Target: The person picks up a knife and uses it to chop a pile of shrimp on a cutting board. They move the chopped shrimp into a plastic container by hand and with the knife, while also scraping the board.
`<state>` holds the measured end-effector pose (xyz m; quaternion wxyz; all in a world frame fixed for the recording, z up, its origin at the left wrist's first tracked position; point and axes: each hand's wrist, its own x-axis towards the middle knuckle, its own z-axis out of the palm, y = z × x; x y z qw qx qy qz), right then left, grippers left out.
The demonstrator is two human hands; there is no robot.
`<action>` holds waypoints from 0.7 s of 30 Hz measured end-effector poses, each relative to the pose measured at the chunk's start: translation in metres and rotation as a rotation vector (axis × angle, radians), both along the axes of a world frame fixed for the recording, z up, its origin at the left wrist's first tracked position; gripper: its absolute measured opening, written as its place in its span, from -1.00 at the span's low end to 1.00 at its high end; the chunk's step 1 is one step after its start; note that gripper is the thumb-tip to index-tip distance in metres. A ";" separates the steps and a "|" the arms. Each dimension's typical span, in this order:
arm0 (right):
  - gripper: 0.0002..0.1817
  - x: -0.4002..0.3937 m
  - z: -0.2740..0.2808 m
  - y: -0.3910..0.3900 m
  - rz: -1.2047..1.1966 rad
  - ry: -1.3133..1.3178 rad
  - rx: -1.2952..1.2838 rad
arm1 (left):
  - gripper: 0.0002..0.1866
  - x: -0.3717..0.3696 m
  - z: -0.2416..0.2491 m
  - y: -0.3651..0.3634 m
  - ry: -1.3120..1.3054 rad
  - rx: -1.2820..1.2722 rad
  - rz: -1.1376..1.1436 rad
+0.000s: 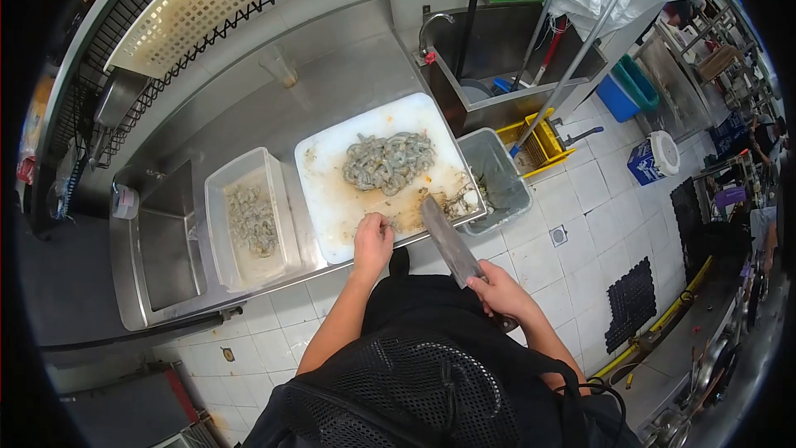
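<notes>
My right hand [502, 292] grips a cleaver [448, 239] by its handle. The broad blade slants up and left, its tip over the near right part of a white cutting board [327, 191]. My left hand [373, 242] is at the board's near edge with its fingers curled together; whatever they hold, if anything, is hidden. A pile of grey peeled shrimp [388, 162] lies mid-board, beyond both hands. Dark scraps [461, 201] are gathered at the board's right corner. Left of the board, a clear plastic tub [286, 228] contains more shrimp [251, 220] in cloudy liquid.
A grey bin [507, 191] with scraps inside stands against the counter's right end. Beyond are a steel sink [531, 99] with a tap and a yellow mop bucket [539, 148]. A second sink [170, 241] is at the left. A clear cup [279, 66] stands at the back.
</notes>
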<state>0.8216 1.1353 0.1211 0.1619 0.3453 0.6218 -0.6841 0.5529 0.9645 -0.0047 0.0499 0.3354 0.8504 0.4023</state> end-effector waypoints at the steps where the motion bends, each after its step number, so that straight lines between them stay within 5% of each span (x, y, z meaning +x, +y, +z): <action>1: -0.78 -0.001 0.001 0.000 -0.006 0.003 0.057 | -0.86 0.000 -0.001 -0.001 -0.003 0.019 0.002; 9: -0.75 -0.004 -0.010 -0.005 0.002 0.008 -0.029 | -0.77 0.005 0.000 -0.011 -0.033 0.099 0.063; 21: -0.73 -0.011 -0.007 -0.012 -0.021 0.024 0.094 | -0.72 -0.042 0.060 -0.030 0.269 0.235 0.088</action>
